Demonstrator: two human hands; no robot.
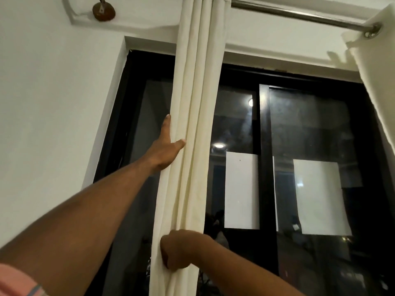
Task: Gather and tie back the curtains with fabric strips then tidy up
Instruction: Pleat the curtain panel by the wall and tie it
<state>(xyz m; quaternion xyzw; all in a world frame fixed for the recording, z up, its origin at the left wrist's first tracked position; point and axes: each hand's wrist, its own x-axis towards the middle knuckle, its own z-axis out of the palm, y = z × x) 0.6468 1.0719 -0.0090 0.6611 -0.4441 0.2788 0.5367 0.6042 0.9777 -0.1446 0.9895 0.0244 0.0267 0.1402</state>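
Observation:
A cream curtain (198,103) hangs gathered into a narrow bundle from a metal rod (288,14), in front of a dark window. My left hand (165,149) reaches up to the bundle's left edge, fingers behind the fabric and thumb on its front, holding it. My right hand (177,249) grips the bundle lower down, fingers curled round the folds. A second cream curtain (376,82) hangs at the far right. No fabric strip is in view.
The black-framed sliding window (264,146) fills the centre, with two white paper sheets (242,192) on the glass and lamp reflections. A white wall lies to the left, with a brown rod bracket (103,10) near the top.

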